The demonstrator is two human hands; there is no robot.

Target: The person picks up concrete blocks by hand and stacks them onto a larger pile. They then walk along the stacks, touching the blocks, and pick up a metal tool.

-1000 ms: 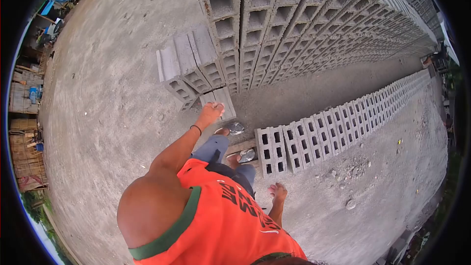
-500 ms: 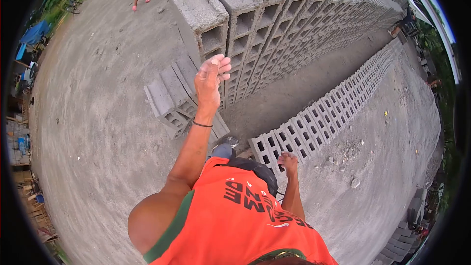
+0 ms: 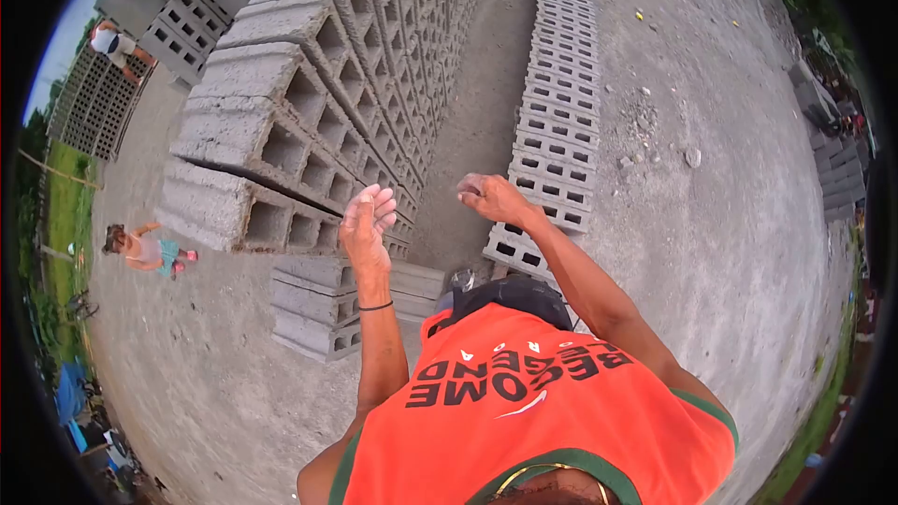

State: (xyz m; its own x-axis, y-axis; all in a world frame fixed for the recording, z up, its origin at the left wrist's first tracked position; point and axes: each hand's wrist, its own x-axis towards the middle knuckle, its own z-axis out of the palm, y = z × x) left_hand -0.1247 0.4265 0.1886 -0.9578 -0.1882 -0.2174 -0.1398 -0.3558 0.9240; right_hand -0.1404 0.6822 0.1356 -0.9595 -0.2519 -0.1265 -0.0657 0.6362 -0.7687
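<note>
My left hand (image 3: 368, 224) is raised in front of the end of a tall stack of grey hollow concrete blocks (image 3: 285, 145). Its fingers are loosely bent and apart, with nothing in them, and overlap the stack's near edge in this view. To the right, my right hand (image 3: 484, 194) hovers over the ground strip, its fingers loosely curled and empty. Beside it runs a low row of hollow blocks (image 3: 552, 145), cavities facing up. A few more blocks (image 3: 313, 309) lie at the foot of the tall stack, behind my left wrist.
A strip of bare ground (image 3: 468, 122) runs between stack and row. A small child (image 3: 150, 250) is on the ground at the left. Another person (image 3: 120, 45) is by farther block stacks (image 3: 192, 23). Loose rubble (image 3: 692, 158) lies to the right.
My view has turned left, so the stack and row now run upward. My right hand has come up and forward from beside the low row. My left hand remains raised by the stack.
</note>
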